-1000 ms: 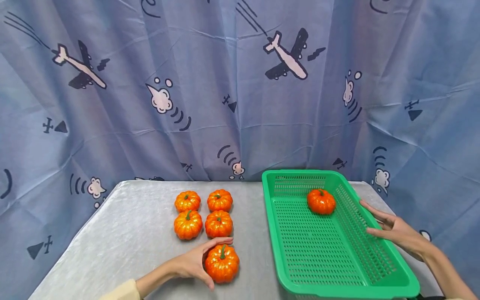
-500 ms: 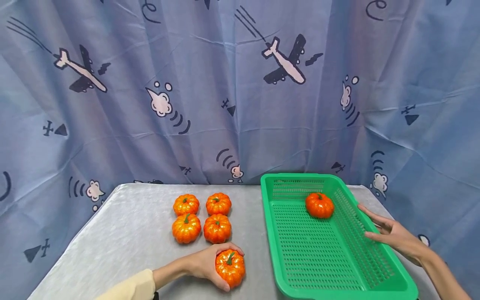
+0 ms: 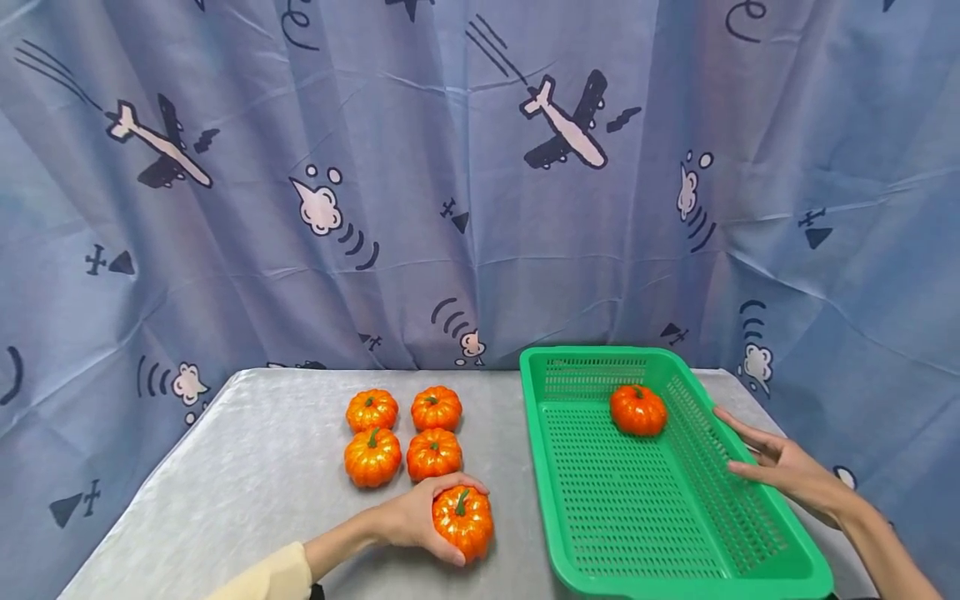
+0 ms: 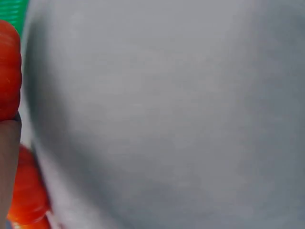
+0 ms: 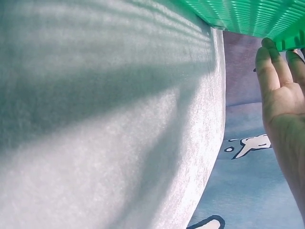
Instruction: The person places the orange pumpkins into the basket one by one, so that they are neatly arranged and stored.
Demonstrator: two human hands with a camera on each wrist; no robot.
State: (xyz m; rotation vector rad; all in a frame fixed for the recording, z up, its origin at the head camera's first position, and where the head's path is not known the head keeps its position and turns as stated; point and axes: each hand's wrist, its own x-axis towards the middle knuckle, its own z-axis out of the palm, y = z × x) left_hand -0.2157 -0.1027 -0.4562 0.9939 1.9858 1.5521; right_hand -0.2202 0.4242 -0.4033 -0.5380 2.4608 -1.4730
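In the head view my left hand (image 3: 416,515) grips a small orange pumpkin (image 3: 463,525) with a green stem, thumb on the near side and fingers on the far side. The left wrist view catches only a slice of this pumpkin (image 4: 8,71) at its left edge. My right hand (image 3: 791,475) holds the right rim of a green plastic basket (image 3: 551,500), its thumb over the rim. From the right wrist view, several of its fingers (image 5: 271,71) reach up against the basket's outer side. A second pumpkin (image 3: 638,410) sits inside, near the back right.
Several more pumpkins, such as this one (image 3: 372,457), stand in two rows on the grey-white tabletop (image 3: 247,467), behind the left hand. A blue curtain (image 3: 420,167) with airplane prints hangs behind the table. The table's right edge (image 5: 223,95) runs beneath the basket.
My left hand has closed round the near pumpkin and shifted slightly right with it. The right hand has stayed at the basket's rim. The head view has tilted a little.
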